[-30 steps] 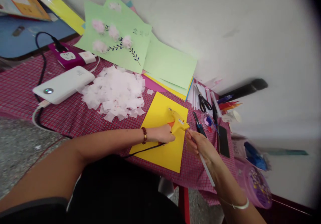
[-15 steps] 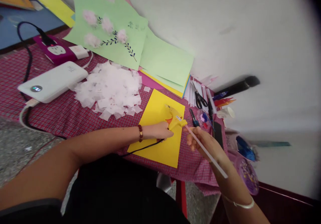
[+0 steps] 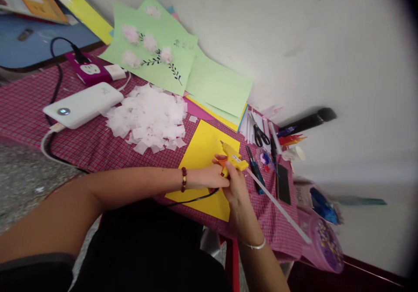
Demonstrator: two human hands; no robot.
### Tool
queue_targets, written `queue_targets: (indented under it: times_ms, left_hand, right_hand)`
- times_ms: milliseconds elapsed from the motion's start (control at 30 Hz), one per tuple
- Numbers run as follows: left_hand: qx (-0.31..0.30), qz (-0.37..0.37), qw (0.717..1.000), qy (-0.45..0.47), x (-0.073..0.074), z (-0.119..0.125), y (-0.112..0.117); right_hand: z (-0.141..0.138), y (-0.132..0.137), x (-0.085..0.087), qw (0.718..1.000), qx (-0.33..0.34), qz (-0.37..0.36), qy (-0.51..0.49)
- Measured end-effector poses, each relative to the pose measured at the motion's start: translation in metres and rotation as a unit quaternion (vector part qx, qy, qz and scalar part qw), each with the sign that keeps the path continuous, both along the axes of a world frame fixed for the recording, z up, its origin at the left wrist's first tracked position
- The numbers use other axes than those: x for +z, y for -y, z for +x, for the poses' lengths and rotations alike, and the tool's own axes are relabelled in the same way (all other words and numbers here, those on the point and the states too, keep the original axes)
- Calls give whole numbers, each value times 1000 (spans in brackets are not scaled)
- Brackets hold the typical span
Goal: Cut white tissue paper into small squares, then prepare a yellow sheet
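A yellow hot glue gun (image 3: 234,157) with an orange trigger is tilted over a yellow sheet of paper (image 3: 202,146), its nozzle toward the upper left. My left hand (image 3: 212,176), a beaded bracelet at its wrist, is closed round the handle. From the near side, my right hand (image 3: 237,183) has its fingers closed against the handle too, its thumb near the gun's body. Out of the gun's rear sticks a long translucent glue stick (image 3: 277,205), slanting down to the right. A black cord (image 3: 192,199) runs from the handle to the left.
A heap of white paper squares (image 3: 150,117) lies left of the sheet, near a white power bank (image 3: 83,104) and a purple socket block (image 3: 89,69). Green flower artwork (image 3: 156,43) leans at the wall. Scissors (image 3: 260,135), a blue-handled tool (image 3: 257,172) and a phone (image 3: 283,184) lie right.
My right hand has moved left from beside the glue stick onto the glue gun's handle. The gun has shifted slightly right and down in view. My left hand keeps its hold.
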State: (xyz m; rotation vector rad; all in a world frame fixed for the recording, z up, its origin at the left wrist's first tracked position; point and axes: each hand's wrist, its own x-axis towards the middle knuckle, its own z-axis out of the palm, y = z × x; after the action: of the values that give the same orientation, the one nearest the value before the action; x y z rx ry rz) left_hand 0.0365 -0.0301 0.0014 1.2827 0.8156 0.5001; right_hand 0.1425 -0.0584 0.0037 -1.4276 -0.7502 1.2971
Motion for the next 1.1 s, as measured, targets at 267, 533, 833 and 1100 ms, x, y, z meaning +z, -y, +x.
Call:
queue_targets:
  times_ms: [267,533,833,1100]
  left_hand:
    - [-118,476,838,-240,8,-61,-26]
    - [-120,649,704,-262,-38,-65,-38]
    - [-115,642,711,-264,-33,-69,-38]
    - [-114,639,714,-264,-33,-71,-39]
  right_hand:
    - [14,-14,-1,992,21,0,122]
    - [26,-28,-21,967,23,40,252]
    - [16,-25,-22,952,26,43,303]
    - [22,-25,-31,950,41,35,307]
